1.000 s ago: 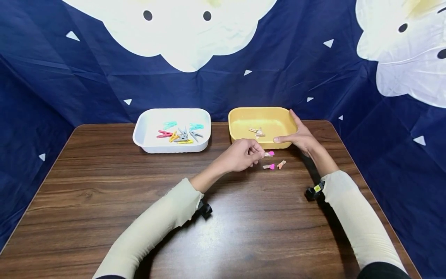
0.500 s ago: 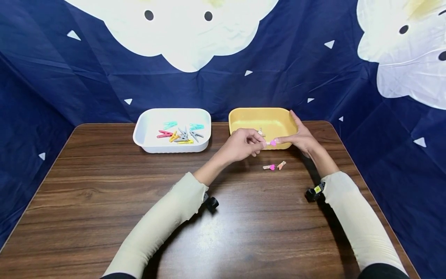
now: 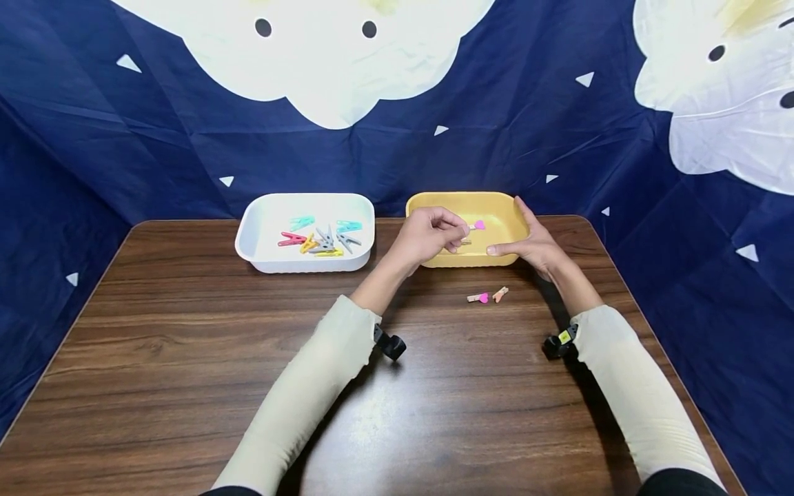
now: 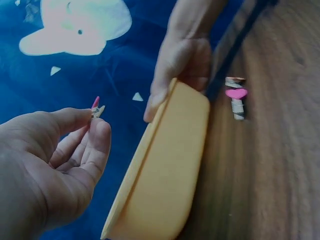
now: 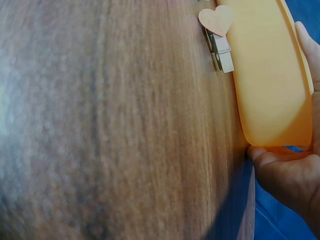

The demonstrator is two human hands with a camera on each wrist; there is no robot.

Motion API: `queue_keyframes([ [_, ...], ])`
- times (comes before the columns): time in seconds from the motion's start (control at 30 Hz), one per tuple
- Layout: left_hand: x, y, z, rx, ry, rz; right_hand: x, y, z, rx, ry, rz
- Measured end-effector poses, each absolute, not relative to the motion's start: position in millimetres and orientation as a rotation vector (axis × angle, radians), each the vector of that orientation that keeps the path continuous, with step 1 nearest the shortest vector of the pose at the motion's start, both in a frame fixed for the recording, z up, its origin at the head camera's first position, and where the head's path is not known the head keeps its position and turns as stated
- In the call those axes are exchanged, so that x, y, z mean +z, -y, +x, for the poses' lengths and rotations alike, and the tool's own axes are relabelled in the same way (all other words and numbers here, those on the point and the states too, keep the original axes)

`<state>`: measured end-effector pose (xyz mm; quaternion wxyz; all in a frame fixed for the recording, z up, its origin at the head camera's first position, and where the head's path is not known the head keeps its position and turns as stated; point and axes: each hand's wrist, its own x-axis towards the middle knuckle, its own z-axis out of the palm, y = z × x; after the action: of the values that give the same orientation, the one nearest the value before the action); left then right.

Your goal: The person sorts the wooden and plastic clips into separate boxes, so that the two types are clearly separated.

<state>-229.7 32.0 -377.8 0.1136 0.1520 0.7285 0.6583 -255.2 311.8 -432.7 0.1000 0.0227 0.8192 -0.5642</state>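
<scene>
Between thumb and fingertips my left hand (image 3: 432,236) pinches a small wooden clothespin with a pink heart (image 3: 477,225), held over the yellow basin (image 3: 434,260). The left wrist view shows the pink tip of this clothespin (image 4: 95,104) poking out past the fingers. My right hand (image 3: 538,244) grips the basin's right end, thumb on the front rim and a finger along the far side. Inside the basin, wooden clothespins (image 3: 466,242) lie partly hidden behind my left hand. Two more lie on the table before it: one with a pink heart (image 3: 478,298), one with a plain wooden heart (image 5: 216,21).
A white basin (image 3: 267,264) with several plastic clothespins (image 3: 324,241) in red, yellow, grey and teal stands left of the yellow one. Both basins stand at the table's (image 3: 248,358) back edge, close to a blue curtain (image 3: 279,151).
My left hand has picked the pink-heart clothespin off the table and moved it up and back, over the basin. My right hand keeps its grip on the basin.
</scene>
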Motion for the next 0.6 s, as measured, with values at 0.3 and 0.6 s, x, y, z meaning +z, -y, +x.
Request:
queue_keyframes([
  [0.3, -380, -37, -244, 2.0, -2.102, 0.324, -434, -313, -255, -1.656, -2.445, 0.056],
  [0.6, -383, -45, -258, 2.032, -2.042, 0.183, -434, -312, -256, -1.657, -2.443, 0.054],
])
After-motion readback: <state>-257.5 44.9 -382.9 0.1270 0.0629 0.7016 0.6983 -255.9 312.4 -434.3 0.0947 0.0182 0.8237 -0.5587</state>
